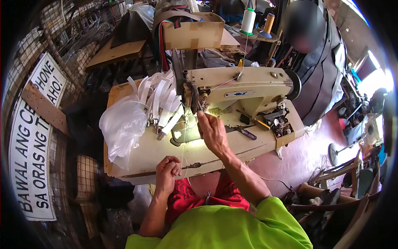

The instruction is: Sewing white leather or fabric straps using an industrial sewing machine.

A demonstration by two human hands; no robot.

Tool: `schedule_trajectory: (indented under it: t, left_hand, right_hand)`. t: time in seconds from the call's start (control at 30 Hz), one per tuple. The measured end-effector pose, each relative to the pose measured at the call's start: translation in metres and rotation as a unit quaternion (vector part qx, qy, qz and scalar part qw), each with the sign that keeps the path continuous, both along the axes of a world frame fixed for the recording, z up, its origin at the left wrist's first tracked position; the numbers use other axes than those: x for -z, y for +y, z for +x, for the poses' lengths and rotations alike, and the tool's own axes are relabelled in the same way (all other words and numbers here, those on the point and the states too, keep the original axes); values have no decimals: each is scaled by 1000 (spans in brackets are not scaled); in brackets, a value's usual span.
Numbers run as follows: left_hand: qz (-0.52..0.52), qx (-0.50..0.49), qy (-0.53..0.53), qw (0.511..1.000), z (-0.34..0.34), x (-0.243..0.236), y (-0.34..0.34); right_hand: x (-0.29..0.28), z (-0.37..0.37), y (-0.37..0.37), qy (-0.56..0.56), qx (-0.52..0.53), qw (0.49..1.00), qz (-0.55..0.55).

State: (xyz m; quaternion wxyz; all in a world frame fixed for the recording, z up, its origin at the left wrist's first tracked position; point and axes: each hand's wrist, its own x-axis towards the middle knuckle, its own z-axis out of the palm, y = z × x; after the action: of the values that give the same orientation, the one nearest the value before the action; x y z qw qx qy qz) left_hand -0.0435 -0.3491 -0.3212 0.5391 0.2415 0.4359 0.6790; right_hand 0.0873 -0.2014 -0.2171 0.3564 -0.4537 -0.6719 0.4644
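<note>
Head view, right hand (213,133): I am reaching up to the needle area of the sewing machine (244,89), my fingertips pinched together on the thread (183,145) just below the needle.
Head view, left hand (168,168): I am holding it as a closed fist at the near edge of the table (145,155); the thread is running down toward it, but I cannot tell whether the fist is actually gripping the end.
Head view, thread: it is stretching as a pale line from my right fingertips down across the lit plate toward my left fist.
Head view, spools: a white spool (248,20) and an orange spool (269,23) are standing on the stand behind the machine, feeding down to it.
Head view, nearby: white straps (161,101) and a clear plastic bag (122,124) are lying left of the needle; scissors (246,133) are lying just right of my right wrist.
Head view, doing it well: I am judging that the thread needs steady light tension between both hands, with my right fingertips staying close to the needle and clear of its point, and the straps kept out of the thread's path.
</note>
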Motion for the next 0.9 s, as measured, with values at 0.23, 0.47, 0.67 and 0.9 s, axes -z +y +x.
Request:
schedule_trajectory:
  t: [0.23, 0.47, 0.67, 0.9]
  left_hand:
    - [7, 6, -54, 999, 3, 10, -7]
    - [-147, 121, 18, 982, 3, 21, -69]
    - [-68, 69, -92, 991, -7, 29, -78]
    - [-184, 72, 87, 976, -30, 63, -131]
  right_hand:
    - [-43, 25, 0, 259, -91, 960, -56]
    - [17, -1, -2, 29, -29, 999, -8]
    - [-42, 26, 7, 346, -98, 931, -66]
    - [7, 4, 2, 136, -109, 980, -94]
